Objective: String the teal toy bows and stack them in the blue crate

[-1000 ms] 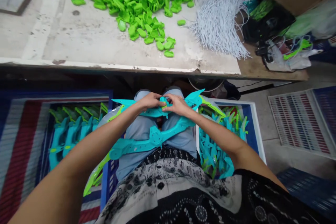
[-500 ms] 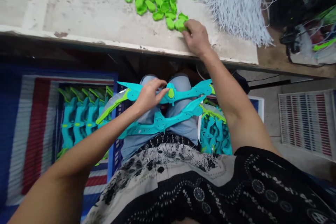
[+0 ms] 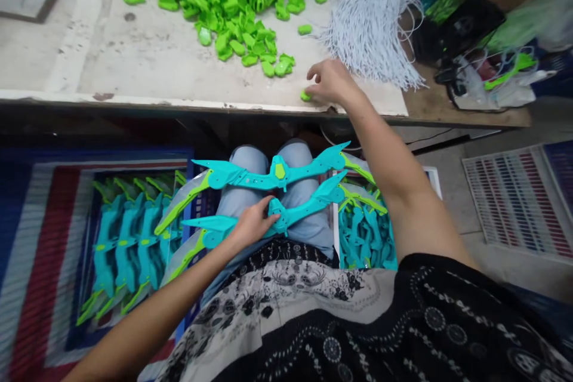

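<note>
Two teal toy bows with lime-green tips lie across my lap. The farther toy bow (image 3: 257, 180) has a green piece (image 3: 280, 171) at its centre. My left hand (image 3: 256, 224) is closed around the middle of the nearer toy bow (image 3: 308, 206), whose visible centre is teal. Over the table's front edge, my right hand (image 3: 332, 82) pinches a small green plastic cap (image 3: 305, 96) between thumb and fingers. A large heap of similar green caps (image 3: 242, 6) spreads over the table beyond it.
A bundle of white cords (image 3: 369, 24) lies on the table (image 3: 147, 65), right of the caps. Beside my left leg a blue crate (image 3: 190, 191) holds rows of toy bows. At my right, a white-rimmed box (image 3: 336, 233) contains more teal pieces. A white slatted rack (image 3: 514, 203) stands farther right.
My right hand has drawn back from the heap toward the table edge with a green cap. My left hand has gone from the farther toy bow to the nearer one.
</note>
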